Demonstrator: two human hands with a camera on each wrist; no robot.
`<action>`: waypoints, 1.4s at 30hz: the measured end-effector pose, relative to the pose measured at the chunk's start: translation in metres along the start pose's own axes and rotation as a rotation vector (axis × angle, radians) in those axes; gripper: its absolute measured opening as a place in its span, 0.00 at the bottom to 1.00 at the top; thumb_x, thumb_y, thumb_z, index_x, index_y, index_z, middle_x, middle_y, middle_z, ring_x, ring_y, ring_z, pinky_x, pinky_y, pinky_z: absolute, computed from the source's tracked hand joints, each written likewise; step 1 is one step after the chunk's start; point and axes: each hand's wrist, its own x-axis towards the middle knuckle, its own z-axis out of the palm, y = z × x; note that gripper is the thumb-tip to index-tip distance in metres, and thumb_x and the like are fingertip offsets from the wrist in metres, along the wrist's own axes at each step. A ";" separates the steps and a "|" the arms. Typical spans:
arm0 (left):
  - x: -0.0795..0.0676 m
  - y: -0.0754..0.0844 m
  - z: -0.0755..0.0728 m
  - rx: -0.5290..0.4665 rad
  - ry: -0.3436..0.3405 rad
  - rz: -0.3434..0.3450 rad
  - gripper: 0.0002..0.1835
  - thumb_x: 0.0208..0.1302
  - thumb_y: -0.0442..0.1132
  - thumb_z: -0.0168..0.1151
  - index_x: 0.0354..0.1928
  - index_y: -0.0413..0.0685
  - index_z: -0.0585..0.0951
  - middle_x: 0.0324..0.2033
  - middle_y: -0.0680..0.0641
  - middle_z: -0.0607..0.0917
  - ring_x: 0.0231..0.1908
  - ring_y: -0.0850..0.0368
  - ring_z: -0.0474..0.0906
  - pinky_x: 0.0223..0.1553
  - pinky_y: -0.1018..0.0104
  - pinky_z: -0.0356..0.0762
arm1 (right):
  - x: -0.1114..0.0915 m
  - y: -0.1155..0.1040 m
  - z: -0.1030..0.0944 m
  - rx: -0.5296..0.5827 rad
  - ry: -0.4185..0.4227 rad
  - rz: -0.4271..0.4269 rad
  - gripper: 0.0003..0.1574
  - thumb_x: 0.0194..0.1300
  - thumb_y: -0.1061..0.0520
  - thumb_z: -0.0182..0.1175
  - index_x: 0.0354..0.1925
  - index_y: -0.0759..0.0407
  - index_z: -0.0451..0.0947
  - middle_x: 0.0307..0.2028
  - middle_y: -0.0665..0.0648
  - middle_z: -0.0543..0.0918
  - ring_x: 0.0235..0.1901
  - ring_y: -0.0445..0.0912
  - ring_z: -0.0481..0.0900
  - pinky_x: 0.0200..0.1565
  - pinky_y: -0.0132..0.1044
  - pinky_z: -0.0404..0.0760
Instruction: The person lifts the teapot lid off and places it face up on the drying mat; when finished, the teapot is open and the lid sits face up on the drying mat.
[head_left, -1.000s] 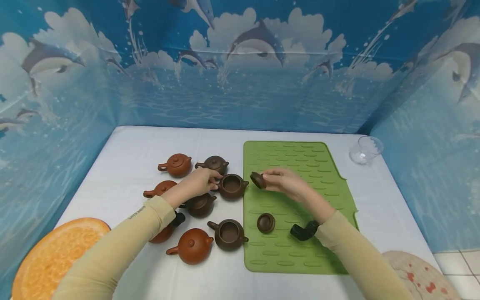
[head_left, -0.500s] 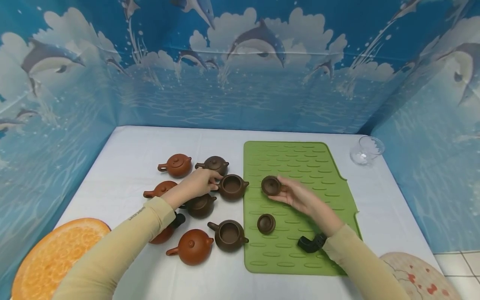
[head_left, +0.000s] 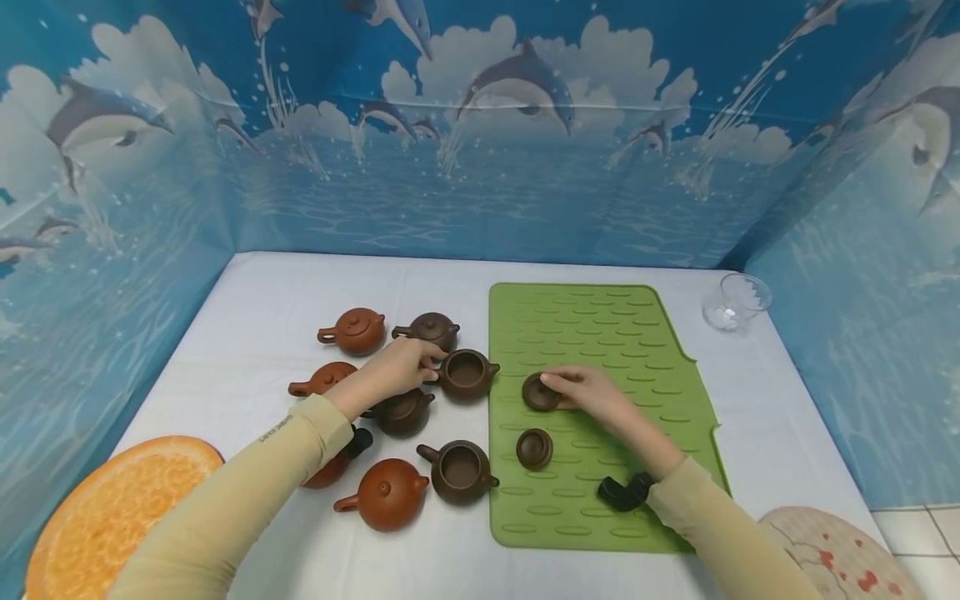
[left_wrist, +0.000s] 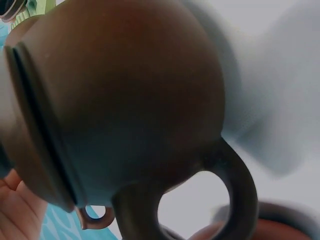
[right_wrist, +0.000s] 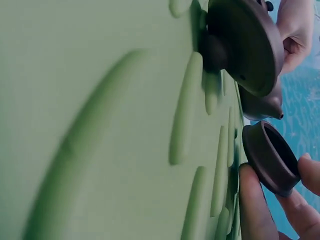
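Note:
My right hand (head_left: 596, 398) pinches a dark brown teapot lid (head_left: 540, 392) by its edge over the green mat. Its hollow rim shows on the lid (right_wrist: 270, 157) in the right wrist view, between thumb and fingers. A second dark lid (head_left: 534, 449) lies knob-down on the mat. At the mat's left edge stands a lidless dark teapot (head_left: 465, 377). My left hand (head_left: 397, 367) grips it at the handle side, with the handle mostly hidden by the fingers. Close under the left wrist is another dark teapot (left_wrist: 135, 100), its loop handle filling the lower part of that view.
Another open dark teapot (head_left: 460, 472) stands nearer me. Several reddish-brown teapots, among them one in front (head_left: 387, 494), crowd the left side. A glass cup (head_left: 737, 302) is at the far right. The green mat (head_left: 592, 317) covers the table's right part.
My right hand has turned the lid from a steep tilt to hollow side up, then brought it slightly nearer me, towards the second lid. The left hand stays at the teapot.

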 end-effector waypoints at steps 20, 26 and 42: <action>-0.001 0.000 0.000 0.004 -0.005 -0.006 0.20 0.65 0.35 0.66 0.59 0.45 0.81 0.40 0.45 0.89 0.43 0.53 0.85 0.45 0.60 0.83 | 0.003 0.002 0.006 -0.182 0.041 -0.035 0.32 0.74 0.45 0.54 0.64 0.66 0.72 0.57 0.70 0.79 0.50 0.58 0.84 0.50 0.45 0.84; -0.003 0.002 -0.002 0.015 -0.003 0.007 0.20 0.65 0.35 0.66 0.58 0.44 0.81 0.40 0.45 0.89 0.42 0.53 0.85 0.44 0.60 0.83 | 0.003 0.000 0.003 -0.189 0.015 -0.030 0.36 0.75 0.42 0.52 0.67 0.67 0.68 0.61 0.71 0.75 0.51 0.59 0.83 0.52 0.46 0.83; -0.010 -0.002 -0.040 -0.070 0.018 -0.023 0.22 0.72 0.40 0.58 0.65 0.47 0.75 0.50 0.43 0.86 0.50 0.49 0.82 0.47 0.57 0.81 | 0.017 -0.054 -0.006 -0.349 0.067 -0.173 0.30 0.77 0.46 0.49 0.67 0.61 0.69 0.63 0.67 0.75 0.60 0.60 0.75 0.60 0.56 0.75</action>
